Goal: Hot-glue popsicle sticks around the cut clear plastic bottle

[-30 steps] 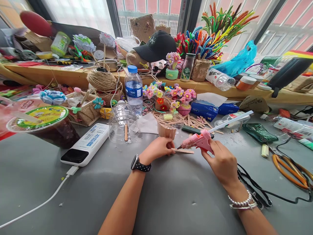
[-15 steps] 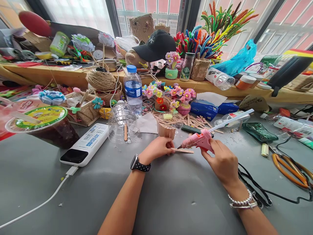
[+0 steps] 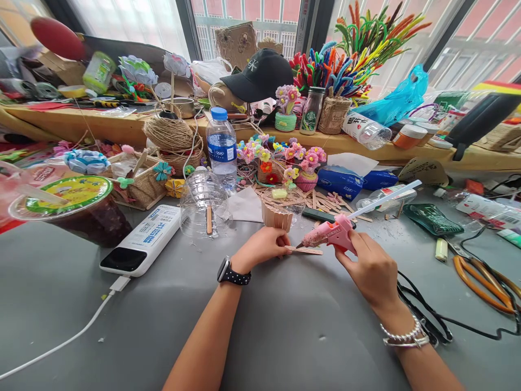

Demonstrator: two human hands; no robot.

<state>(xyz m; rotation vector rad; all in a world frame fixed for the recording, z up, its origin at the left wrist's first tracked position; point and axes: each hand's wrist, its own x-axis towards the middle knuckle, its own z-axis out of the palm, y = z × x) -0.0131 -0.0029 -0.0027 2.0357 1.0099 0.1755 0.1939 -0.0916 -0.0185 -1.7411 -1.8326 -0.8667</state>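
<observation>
My right hand [image 3: 368,266] is wrapped round a pink hot glue gun [image 3: 329,234], with a long pale glue stick [image 3: 386,198] jutting from its back. The gun's nozzle points left and is at the near end of a wooden craft stick [image 3: 308,251]; whether it touches cannot be told. My left hand [image 3: 266,245] pinches the left end of that stick low over the grey table. Just behind the left fingers stands a small cup [image 3: 277,217] with craft sticks set upright round its side.
Loose craft sticks [image 3: 325,201] lie behind the cup. Left are a cut clear plastic bottle [image 3: 203,203], a white power bank [image 3: 142,241] and a dark drink cup [image 3: 81,212]. On the right lie orange-handled scissors [image 3: 484,282] and a black cord [image 3: 431,312]. A water bottle [image 3: 222,152] stands behind.
</observation>
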